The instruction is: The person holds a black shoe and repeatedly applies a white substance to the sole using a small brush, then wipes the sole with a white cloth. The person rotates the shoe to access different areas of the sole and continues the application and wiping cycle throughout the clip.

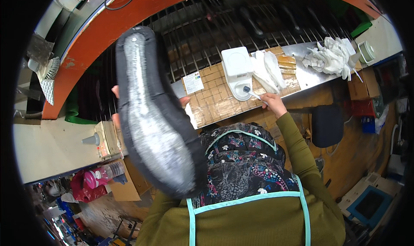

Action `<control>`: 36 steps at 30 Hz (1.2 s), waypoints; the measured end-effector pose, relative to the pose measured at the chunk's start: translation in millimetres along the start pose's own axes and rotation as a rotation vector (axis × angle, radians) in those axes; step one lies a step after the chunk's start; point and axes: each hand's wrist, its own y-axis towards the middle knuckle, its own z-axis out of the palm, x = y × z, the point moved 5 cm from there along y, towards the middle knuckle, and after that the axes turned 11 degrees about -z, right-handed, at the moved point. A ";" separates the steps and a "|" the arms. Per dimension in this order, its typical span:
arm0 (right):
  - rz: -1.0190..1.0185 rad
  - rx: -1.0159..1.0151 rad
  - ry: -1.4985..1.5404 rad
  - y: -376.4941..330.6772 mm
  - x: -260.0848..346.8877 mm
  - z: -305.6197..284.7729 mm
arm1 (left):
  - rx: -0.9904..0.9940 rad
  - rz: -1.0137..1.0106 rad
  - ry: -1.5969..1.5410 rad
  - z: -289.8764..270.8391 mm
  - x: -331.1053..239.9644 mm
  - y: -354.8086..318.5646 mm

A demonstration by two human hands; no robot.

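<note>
Black lasted shoe upper [148, 116] hangs sole-up in the air at the left end of the cardboard-covered worktop [211, 112], wrinkled fabric edging its ribbed, silvery-grey bottom. The left hand [185, 101], mostly hidden behind it, curls fingers round both sides; the right hand [273, 103] pinches a thin white-handled brush [255, 94], its dark tip at the rounded cup of a smooth white plastic container [236, 62]. Whitish sheen suggests the bottom is largely coated; whether its margins are, I cannot tell.

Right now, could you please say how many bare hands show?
2: the bare left hand, partly hidden behind the black, silver-bottomed shoe it holds; and the bare right hand, holding the slim white-handled brush at the white plastic container.
</note>
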 end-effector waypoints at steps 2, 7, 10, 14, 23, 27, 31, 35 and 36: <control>0.027 0.070 0.186 -4.2 -2.6 2.8 | 0.059 -0.118 -0.094 13.1 -3.2 3.8; -0.468 -0.023 0.113 -14.5 49.2 6.6 | 0.096 -0.159 -0.666 30.5 65.2 11.5; -0.970 -0.388 -0.437 -70.3 165.5 11.1 | 0.150 0.119 -0.420 40.8 67.8 20.7; -1.305 -0.437 -0.499 -145.9 257.6 30.4 | 0.101 0.479 -0.061 48.4 56.3 31.3; -1.137 -0.056 0.033 -139.0 252.0 73.4 | 0.110 0.510 -0.012 50.0 21.9 29.6; -1.197 -0.100 -0.037 -129.3 266.4 75.5 | 0.130 0.575 0.172 51.5 9.5 20.9; -1.236 -0.098 -0.022 -114.3 280.0 78.0 | 0.132 0.608 0.229 48.9 3.4 14.8; -1.294 -0.118 -0.060 -104.5 298.7 77.5 | 0.141 0.610 0.246 47.8 3.1 13.7; -1.307 -0.133 -0.062 -102.8 303.7 77.0 | 0.147 0.611 0.247 48.2 2.1 14.3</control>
